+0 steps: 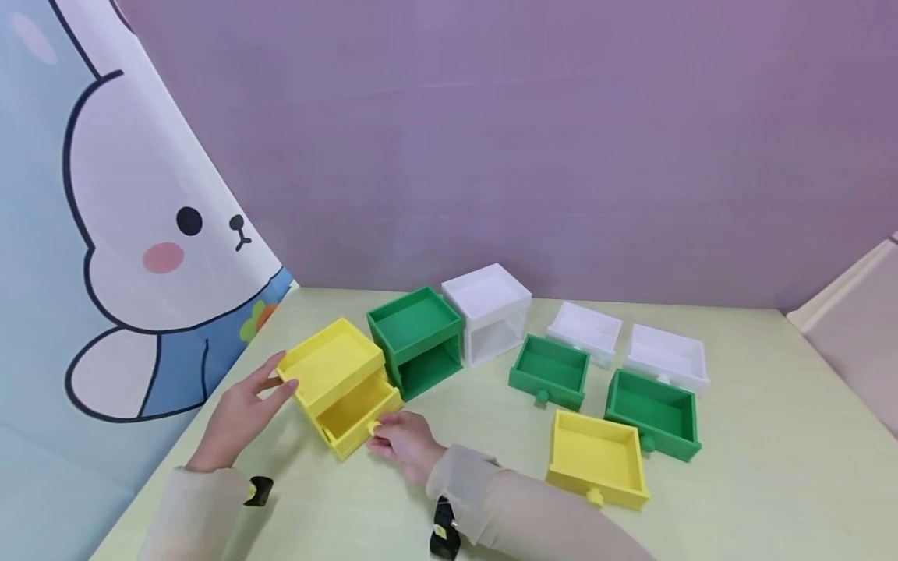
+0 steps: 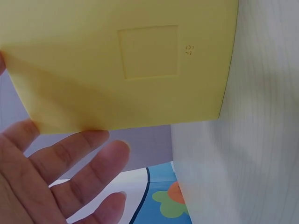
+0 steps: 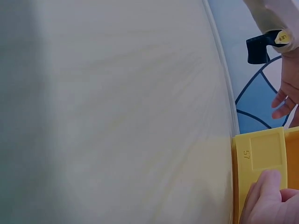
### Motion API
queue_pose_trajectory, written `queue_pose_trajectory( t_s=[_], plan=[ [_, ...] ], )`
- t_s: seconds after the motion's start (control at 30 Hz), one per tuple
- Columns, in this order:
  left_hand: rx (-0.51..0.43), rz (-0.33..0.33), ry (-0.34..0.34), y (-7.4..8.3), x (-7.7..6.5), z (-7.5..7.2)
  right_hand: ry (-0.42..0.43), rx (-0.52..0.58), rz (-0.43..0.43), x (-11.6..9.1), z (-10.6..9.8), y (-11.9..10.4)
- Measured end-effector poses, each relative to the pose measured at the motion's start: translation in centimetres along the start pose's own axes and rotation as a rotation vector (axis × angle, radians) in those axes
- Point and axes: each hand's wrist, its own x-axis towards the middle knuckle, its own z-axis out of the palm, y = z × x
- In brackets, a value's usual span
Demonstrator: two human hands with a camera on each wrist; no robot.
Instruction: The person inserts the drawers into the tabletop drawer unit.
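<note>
At the left of the table stands a yellow toy cabinet [image 1: 330,362] with a shallow tray-like top. In its lower opening sits a yellow drawer [image 1: 354,442], sticking partly out at the front. My right hand [image 1: 407,444] pinches the drawer's round knob [image 1: 374,428] between thumb and fingers. My left hand [image 1: 242,413] grips the cabinet's upper left side, thumb on one edge and fingers at another. Seen in the left wrist view, the cabinet's side wall [image 2: 84,60] bears a square recess. The right wrist view shows the cabinet's side [image 3: 257,149] behind my right fingers.
Right of the yellow cabinet stand a green cabinet [image 1: 414,319] and a white cabinet [image 1: 487,292], both with open fronts. Loose drawers lie at the right: a yellow one [image 1: 596,448], two green ones [image 1: 549,370] and two white ones [image 1: 585,327]. A purple backdrop rises behind.
</note>
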Motion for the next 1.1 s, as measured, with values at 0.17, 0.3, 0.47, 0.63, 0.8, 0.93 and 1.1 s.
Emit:
queue_pose_trajectory(
  t_s=[0.17,0.3,0.47,0.63,0.8,0.93,1.1],
  plan=[
    [-0.027,-0.008,-0.002,0.1,0.0,0.0,0.004,0.001,-0.008,0.3,0.5,0.0],
    [-0.045,-0.007,0.000,0.0,0.0,-0.1,0.014,-0.014,-0.007,0.4,0.7,-0.1],
    [-0.068,-0.001,0.002,0.0,0.0,-0.1,0.043,-0.026,-0.018,0.7,1.1,0.0],
    [-0.069,-0.015,-0.002,0.0,0.0,-0.1,0.081,-0.021,-0.009,0.9,1.9,-0.2],
    [-0.061,-0.008,0.003,-0.1,-0.1,0.0,0.097,0.004,-0.002,0.9,2.4,-0.4],
    [-0.065,0.002,0.001,0.0,-0.1,0.0,0.094,0.004,-0.001,0.9,2.4,-0.5],
    [-0.064,-0.001,0.000,0.1,-0.1,-0.2,0.092,-0.002,-0.007,1.0,2.5,-0.6]
  ],
)
